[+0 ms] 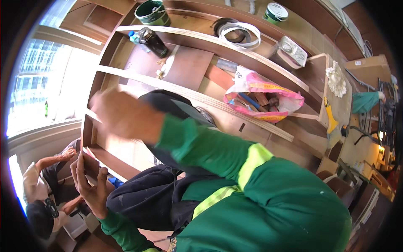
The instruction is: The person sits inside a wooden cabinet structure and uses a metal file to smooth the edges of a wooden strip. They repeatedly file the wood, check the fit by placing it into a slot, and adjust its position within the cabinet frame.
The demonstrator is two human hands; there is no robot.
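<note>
Head view: nearest me on the left side, I have the left hand (94, 195) part-open, fingers stretched along one side and thumb on the other, with a small flat brown rectangular board (91, 168) pinched between them. That board's long axis appears to run away from the body, leaning a little, close to the near-left corner of a large brown wooden shelf carcass with pale raw edges (147, 77); I cannot tell whether the two touch. The relation I watch is this: the board lies nearer the body and left of the right hand (126, 115), so the left hand is the closer one. I see the right hand blurred above the carcass, fingers seemingly curled, and cannot tell whether it grips anything. Farther off, a pink-and-white plastic sack of tools (262, 101) sits well to the right; beyond it lie a white coiled strip (241, 35) and a dark green bucket (152, 13).
</note>
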